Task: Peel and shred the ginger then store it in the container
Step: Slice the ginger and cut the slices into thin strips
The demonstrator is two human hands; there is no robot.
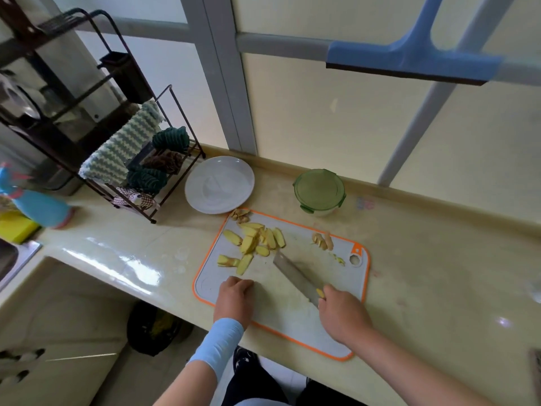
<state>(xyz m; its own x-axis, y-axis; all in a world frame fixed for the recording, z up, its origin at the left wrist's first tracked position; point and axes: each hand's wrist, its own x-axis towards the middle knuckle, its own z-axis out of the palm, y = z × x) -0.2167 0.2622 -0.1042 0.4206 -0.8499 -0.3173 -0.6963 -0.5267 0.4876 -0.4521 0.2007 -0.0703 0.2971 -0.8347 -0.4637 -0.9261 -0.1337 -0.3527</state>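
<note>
Tabletop (424,273) carrying an orange-rimmed cutting board (281,306) at its near edge. A white plate (219,186) and the lidded green container (319,190) stand beyond the board's far edge. The right hand (342,315) has its grip wrapped round the handle of the knife (294,275). The left hand (234,297) rests with fingers curled at the board's near-left corner; whether its grip pinches anything cannot be told. Peeled ginger slices (254,240) lie unshredded toward the far-left corner. Likely hazard: loose slices sliding under the blade, bringing the edge onto the left knuckles.

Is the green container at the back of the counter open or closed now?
Closed: the green lid sits flat on the container. Whether its clips are latched, I cannot tell.
</note>
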